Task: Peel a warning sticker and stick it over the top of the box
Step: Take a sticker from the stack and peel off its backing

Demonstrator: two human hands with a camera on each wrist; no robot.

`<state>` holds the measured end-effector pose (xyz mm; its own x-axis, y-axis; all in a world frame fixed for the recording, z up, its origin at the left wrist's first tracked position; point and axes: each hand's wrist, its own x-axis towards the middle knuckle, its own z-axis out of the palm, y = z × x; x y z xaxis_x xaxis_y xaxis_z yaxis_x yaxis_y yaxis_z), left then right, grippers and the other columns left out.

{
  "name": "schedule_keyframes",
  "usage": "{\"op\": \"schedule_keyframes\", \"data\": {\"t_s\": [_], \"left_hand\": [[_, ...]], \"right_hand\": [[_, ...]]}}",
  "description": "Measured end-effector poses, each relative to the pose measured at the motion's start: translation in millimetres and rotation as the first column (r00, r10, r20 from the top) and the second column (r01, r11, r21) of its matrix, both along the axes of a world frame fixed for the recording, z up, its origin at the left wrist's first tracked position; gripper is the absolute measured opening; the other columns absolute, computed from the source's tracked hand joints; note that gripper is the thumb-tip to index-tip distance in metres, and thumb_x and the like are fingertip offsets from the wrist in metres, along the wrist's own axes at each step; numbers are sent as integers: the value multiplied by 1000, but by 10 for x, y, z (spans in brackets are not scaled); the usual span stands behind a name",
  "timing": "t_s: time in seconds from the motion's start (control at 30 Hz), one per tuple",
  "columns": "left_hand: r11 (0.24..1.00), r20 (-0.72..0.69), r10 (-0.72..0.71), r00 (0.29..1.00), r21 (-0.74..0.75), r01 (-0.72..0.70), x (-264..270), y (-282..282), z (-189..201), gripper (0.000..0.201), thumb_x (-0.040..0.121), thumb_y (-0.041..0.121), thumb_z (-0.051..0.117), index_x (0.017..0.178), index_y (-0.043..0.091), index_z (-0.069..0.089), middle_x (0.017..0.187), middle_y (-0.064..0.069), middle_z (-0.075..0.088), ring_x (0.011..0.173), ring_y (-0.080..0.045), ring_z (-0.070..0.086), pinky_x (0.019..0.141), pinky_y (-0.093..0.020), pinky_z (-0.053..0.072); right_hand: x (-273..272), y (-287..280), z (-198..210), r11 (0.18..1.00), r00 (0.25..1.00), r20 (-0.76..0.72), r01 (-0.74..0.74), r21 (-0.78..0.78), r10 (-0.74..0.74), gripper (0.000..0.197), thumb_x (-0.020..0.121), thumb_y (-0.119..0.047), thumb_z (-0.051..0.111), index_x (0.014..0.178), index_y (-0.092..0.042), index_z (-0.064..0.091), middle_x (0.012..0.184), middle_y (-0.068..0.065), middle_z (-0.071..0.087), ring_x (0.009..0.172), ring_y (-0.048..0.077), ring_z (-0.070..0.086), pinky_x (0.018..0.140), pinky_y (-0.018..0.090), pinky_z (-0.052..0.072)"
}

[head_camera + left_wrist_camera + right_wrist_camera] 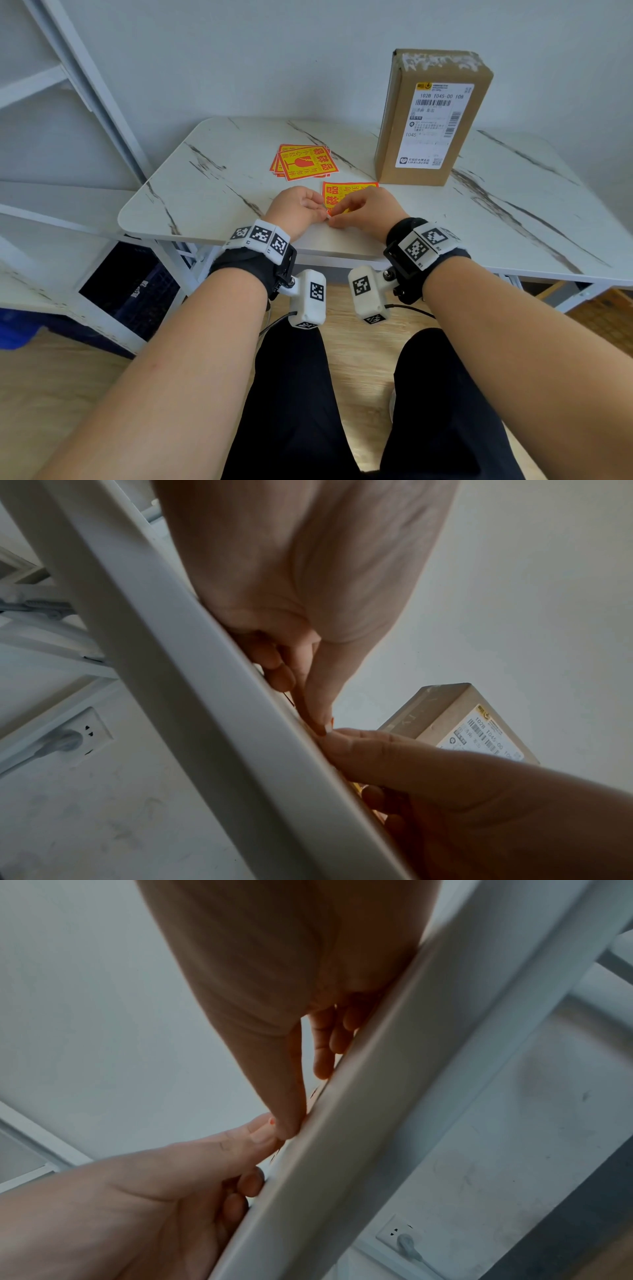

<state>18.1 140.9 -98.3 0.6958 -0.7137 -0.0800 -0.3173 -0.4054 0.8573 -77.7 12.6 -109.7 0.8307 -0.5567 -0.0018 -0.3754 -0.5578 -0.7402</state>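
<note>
Peeling was the step in hand, as I judged it: from the head view my left hand (298, 209) and my right hand (368, 210) met at the near corner of one warning sticker (337, 195), which lay flat on the marble table (205, 192) just in front of the box (433, 116), both hands pinching at that corner to part it from its backing. A small stack of stickers (305, 162) lay a little farther off, to the left of the box. The box stood upright on end, closed and taped, a shipping label on its front, so I could not say what was inside; its top was bare of any warning sticker. From the left wrist view, looking up past the table edge (192, 696), my thumb and forefinger were curled tight on a sliver of orange, my right hand's fingertips touching them, the box beyond. From the right wrist view the same pinch showed against the table edge, with only a speck of orange visible. Next, I reckoned, the corner needed lifting cleanly without tearing, then carrying to the box top.
</note>
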Motion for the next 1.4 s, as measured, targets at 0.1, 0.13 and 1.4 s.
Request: {"op": "schedule_keyframes", "data": {"t_s": [0.1, 0.13, 1.4], "left_hand": [[1000, 2, -14, 1000, 2, 14, 2, 4, 2, 33, 87, 10, 67, 119, 3, 61, 78, 3, 66, 113, -22, 62, 102, -29, 41], [1000, 3, -17, 1000, 2, 17, 0, 7, 4, 33, 87, 10, 67, 119, 3, 61, 75, 6, 64, 112, -21, 62, 101, -28, 40], [924, 395, 306, 866, 96, -370, 339, 60, 170, 40, 87, -5, 40, 114, 13, 65, 125, -14, 60, 105, -34, 62, 79, -34, 46]], "right_hand": [[18, 14, -8, 999, 1000, 7, 20, 30, -20, 9, 71, -32, 82, 76, -29, 75, 70, -12, 63, 72, 6, 55, 60, 19, 38], [24, 18, -10, 998, 999, 14, 34, 47, -34, 9, 70, -31, 82, 73, -29, 74, 73, -9, 66, 75, 7, 58, 62, 19, 39], [-198, 51, 483, 849, 778, 351, 428, 310, -521, 14, 86, -8, 46, 81, -17, 56, 86, 18, 70, 79, 32, 67, 80, 52, 58]]}}
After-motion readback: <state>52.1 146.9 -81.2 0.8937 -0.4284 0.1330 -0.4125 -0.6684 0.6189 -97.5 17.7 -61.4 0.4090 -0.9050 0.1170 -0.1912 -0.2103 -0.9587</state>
